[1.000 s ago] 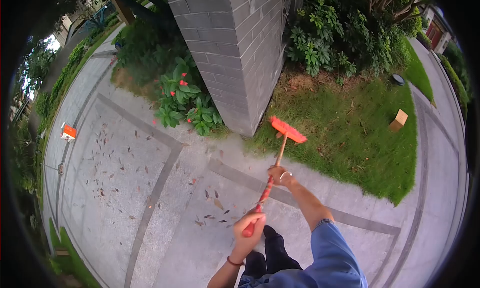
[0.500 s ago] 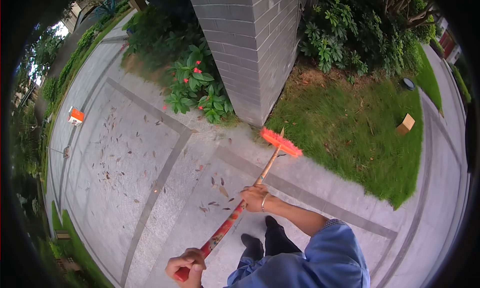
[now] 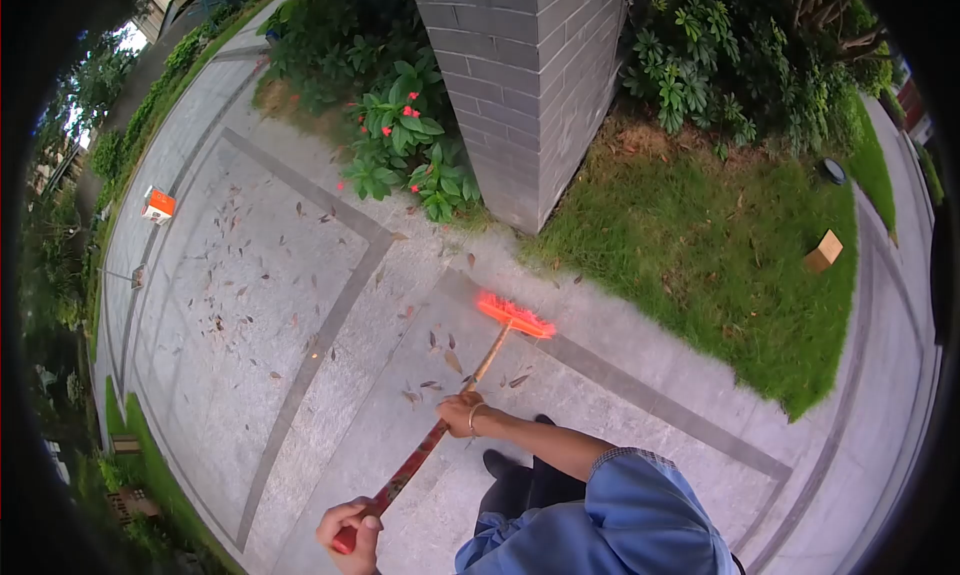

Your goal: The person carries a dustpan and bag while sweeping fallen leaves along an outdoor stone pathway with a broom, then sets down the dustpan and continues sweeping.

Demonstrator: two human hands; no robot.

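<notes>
A long-handled broom (image 3: 408, 469) with a bright orange-red bristle head slants across the view, its head over the grey paving near the dark stone strip. My right hand (image 3: 461, 413), with a bracelet at the wrist, is wrapped round the middle of the handle. At the red top end of the handle, my left hand (image 3: 349, 531) is closed round it. Several dry leaves (image 3: 453, 361) lie on the paving just left of the broom head, and a few more lie beside the lower handle.
A grey brick pillar (image 3: 500, 105) rises ahead, with a flowering shrub (image 3: 405, 140) at its left. Grass (image 3: 700, 265) borders the paving on the right, with a cardboard piece (image 3: 824, 251) on it. More leaves and an orange-white box (image 3: 158, 205) lie to the left.
The broom head has come off the grass edge, moving left and toward me onto the paving. Both hands have shifted left with the handle, still gripping it.
</notes>
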